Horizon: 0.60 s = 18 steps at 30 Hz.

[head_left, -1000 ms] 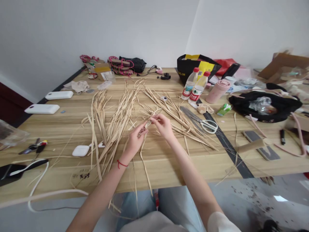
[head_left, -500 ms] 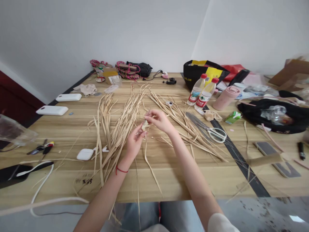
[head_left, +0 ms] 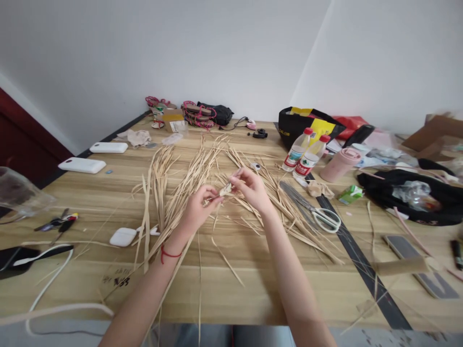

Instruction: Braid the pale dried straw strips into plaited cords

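Between my two hands is a small pale woven piece of straw (head_left: 224,190), held above the middle of the table. My left hand (head_left: 200,205) pinches its left end, a red string bracelet on the wrist. The fingers of my right hand (head_left: 249,189) are closed on its upper right end. Its exact shape is partly hidden by the fingers. Beneath and around the hands lie long dry straw strips (head_left: 188,188), in loose bundles to the left. Another bundle of straw strips (head_left: 285,207) slants away to the right.
White-handled scissors (head_left: 325,220) lie right of the straw. Two bottles (head_left: 306,161), a pink tumbler (head_left: 340,164) and a black bag (head_left: 376,193) stand farther right. At left are a white earbud case (head_left: 123,236), keys (head_left: 60,221) and two white devices (head_left: 82,165).
My hands have drawn a little apart, the right one shifting rightward, and the woven piece shows more between them. The camera view has tilted up slightly.
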Tool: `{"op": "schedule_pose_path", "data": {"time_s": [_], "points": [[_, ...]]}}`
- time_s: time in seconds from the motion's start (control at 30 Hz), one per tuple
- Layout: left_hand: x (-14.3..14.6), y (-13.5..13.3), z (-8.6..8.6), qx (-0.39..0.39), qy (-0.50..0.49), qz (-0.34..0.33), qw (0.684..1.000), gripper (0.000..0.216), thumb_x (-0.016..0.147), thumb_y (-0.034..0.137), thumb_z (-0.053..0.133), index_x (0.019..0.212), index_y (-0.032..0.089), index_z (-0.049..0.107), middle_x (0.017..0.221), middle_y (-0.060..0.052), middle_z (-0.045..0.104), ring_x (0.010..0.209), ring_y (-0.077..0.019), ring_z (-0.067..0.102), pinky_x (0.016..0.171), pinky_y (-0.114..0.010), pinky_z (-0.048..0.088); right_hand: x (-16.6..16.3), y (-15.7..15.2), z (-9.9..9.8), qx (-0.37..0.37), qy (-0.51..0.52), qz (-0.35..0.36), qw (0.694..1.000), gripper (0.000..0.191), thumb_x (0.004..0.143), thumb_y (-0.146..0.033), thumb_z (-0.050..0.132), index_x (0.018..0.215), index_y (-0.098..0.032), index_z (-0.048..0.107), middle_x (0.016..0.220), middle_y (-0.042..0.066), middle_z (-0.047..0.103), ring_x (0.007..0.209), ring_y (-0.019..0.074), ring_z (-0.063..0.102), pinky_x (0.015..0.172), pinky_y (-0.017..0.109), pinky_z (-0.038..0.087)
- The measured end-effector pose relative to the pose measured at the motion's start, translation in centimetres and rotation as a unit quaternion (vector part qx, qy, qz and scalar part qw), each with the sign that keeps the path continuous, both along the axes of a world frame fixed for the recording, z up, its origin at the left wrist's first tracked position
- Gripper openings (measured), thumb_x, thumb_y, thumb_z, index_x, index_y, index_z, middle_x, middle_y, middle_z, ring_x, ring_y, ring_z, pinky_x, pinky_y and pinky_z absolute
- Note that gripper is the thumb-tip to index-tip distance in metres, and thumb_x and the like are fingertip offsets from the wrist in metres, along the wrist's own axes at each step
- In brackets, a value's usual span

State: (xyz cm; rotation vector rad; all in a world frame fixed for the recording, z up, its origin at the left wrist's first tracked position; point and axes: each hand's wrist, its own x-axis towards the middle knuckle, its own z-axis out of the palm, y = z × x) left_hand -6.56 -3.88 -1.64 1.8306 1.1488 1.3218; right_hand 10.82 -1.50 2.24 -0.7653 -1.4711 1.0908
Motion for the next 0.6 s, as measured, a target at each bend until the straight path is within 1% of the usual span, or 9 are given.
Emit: {"op": "schedule_pose_path", "data": {"time_s": [0.07,0.13,0.2,0.27,0.33,0.43,0.53,0.6], "points": [[0.0,0.8,2.0,0.035,0.033,-0.033,0.998,0.014,0.078,0.027,0.065,0.089,0.019,0.060,0.081,-0.002,0.067,0.077,-0.0163,0.067,0.071,-0.026,0.052,0.8,0.1,0.3,0.007,0.024,-0.011,1.000,0.026,0.076,-0.045,0.066,0.075,-0.021,0.056,0.071,-0.001,0.057,0.062,0.0117,0.057,0.054,0.023,0.052],[0.2,1.3,3.8,0.073,0.067,-0.050,0.994,0.008,0.080,0.024,0.062,0.087,0.019,0.062,0.081,-0.002,0.068,0.077,-0.0155,0.065,0.071,-0.026,0.052,1.8,0.2,0.6,0.016,0.048,-0.019,0.999,0.026,0.076,-0.045,0.066,0.076,-0.022,0.056,0.071,-0.001,0.057,0.063,0.0125,0.058,0.055,0.025,0.053],[0.3,1.5,5.3,0.105,0.095,-0.063,0.988,0.006,0.082,0.022,0.060,0.084,0.020,0.064,0.080,-0.002,0.068,0.075,-0.0147,0.064,0.069,-0.025,0.051,2.7,0.3,0.7,0.026,0.066,-0.025,0.997,0.025,0.076,-0.045,0.067,0.077,-0.022,0.057,0.073,0.000,0.058,0.064,0.0134,0.059,0.056,0.026,0.054],[0.3,1.5,6.4,0.133,0.121,-0.073,0.981,0.007,0.083,0.022,0.058,0.083,0.020,0.065,0.081,-0.002,0.068,0.075,-0.0149,0.064,0.070,-0.026,0.050,3.5,0.4,0.6,0.040,0.076,-0.024,0.996,0.023,0.077,-0.044,0.066,0.079,-0.023,0.057,0.075,0.001,0.060,0.064,0.0143,0.059,0.057,0.028,0.053],[0.3,1.2,7.2,0.150,0.142,-0.089,0.974,0.009,0.084,0.023,0.057,0.085,0.021,0.066,0.085,-0.003,0.069,0.079,-0.0161,0.064,0.075,-0.029,0.050,4.0,0.4,0.5,0.055,0.080,-0.018,0.995,0.023,0.077,-0.044,0.066,0.079,-0.023,0.057,0.074,0.001,0.061,0.066,0.0156,0.060,0.058,0.029,0.053],[0.1,0.8,8.2,0.141,0.139,-0.124,0.972,0.012,0.084,0.020,0.057,0.087,0.024,0.068,0.087,-0.002,0.069,0.083,-0.0175,0.064,0.079,-0.031,0.049,4.4,0.5,0.3,0.070,0.083,-0.019,0.994,0.027,0.076,-0.048,0.066,0.075,-0.024,0.055,0.071,0.002,0.060,0.067,0.0177,0.060,0.060,0.032,0.052],[0.0,0.4,8.7,0.124,0.114,-0.144,0.975,0.013,0.082,0.017,0.059,0.086,0.026,0.069,0.087,-0.002,0.069,0.084,-0.0181,0.065,0.080,-0.031,0.050,4.7,0.5,0.3,0.074,0.082,-0.013,0.994,0.030,0.075,-0.051,0.066,0.072,-0.024,0.054,0.068,0.001,0.058,0.065,0.0181,0.060,0.061,0.034,0.051],[0.0,0.3,8.8,0.126,0.108,-0.150,0.975,0.013,0.082,0.018,0.060,0.086,0.026,0.069,0.087,-0.001,0.069,0.084,-0.0182,0.065,0.080,-0.031,0.050,4.9,0.4,0.4,0.075,0.079,0.008,0.994,0.027,0.076,-0.048,0.067,0.072,-0.024,0.055,0.067,0.001,0.059,0.064,0.0179,0.060,0.061,0.033,0.050]]}}
